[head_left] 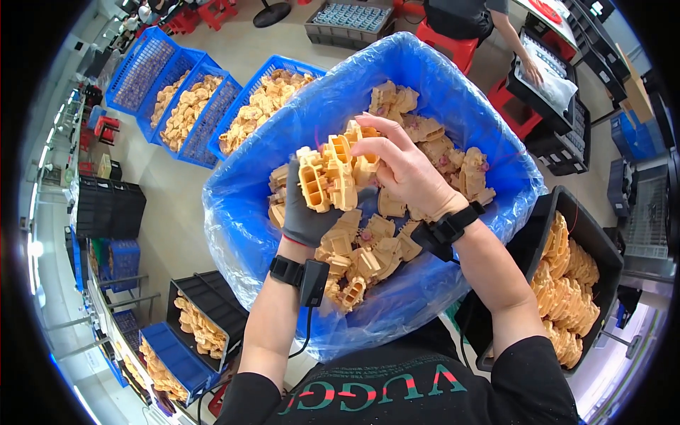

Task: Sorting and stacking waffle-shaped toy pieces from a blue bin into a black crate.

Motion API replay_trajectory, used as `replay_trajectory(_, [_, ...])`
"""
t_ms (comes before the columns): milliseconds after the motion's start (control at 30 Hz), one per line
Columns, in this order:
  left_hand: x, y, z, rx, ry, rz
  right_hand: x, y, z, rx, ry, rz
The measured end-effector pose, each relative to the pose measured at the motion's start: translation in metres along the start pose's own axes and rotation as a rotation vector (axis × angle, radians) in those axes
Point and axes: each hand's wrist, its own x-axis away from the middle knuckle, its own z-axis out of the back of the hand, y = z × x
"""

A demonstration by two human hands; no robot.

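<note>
Several cream-yellow moulded plastic parts (327,173) with open slots are held together over a large blue bin lined with clear plastic (237,212). My left hand (306,221), in a dark grey glove, supports them from the left and below. Bare fingers of my right hand (414,173) curl around the right end of the same parts. The thumb of that hand is partly hidden. More parts of the same kind (372,248) lie loosely heaped in the bin below, some with small pinkish spots. A strap with a small black box sits on each wrist.
Blue crates with similar parts (265,99) stand beyond the bin at the left. A black crate of parts (609,262) is close on the right. Another black crate (234,304) and a blue box (166,347) sit lower left. A person's hand (533,73) touches trays at upper right.
</note>
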Motion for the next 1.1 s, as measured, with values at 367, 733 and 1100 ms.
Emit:
replay_trajectory(367, [0.008, 0.025, 0.003, 1.267, -0.232, 0.136, -0.015, -0.038, -0.001, 0.213, -0.133, 0.199])
replay_trajectory(733, [0.015, 0.063, -0.004, 1.093, -0.188, -0.059, -0.019, 0.04, -0.003, 0.263, -0.59, -0.394])
replay_trajectory(1100, [0.019, 0.059, 0.006, 1.206, -0.347, -0.197, 0.09, 0.106, -0.068, 0.748, -0.654, 0.034])
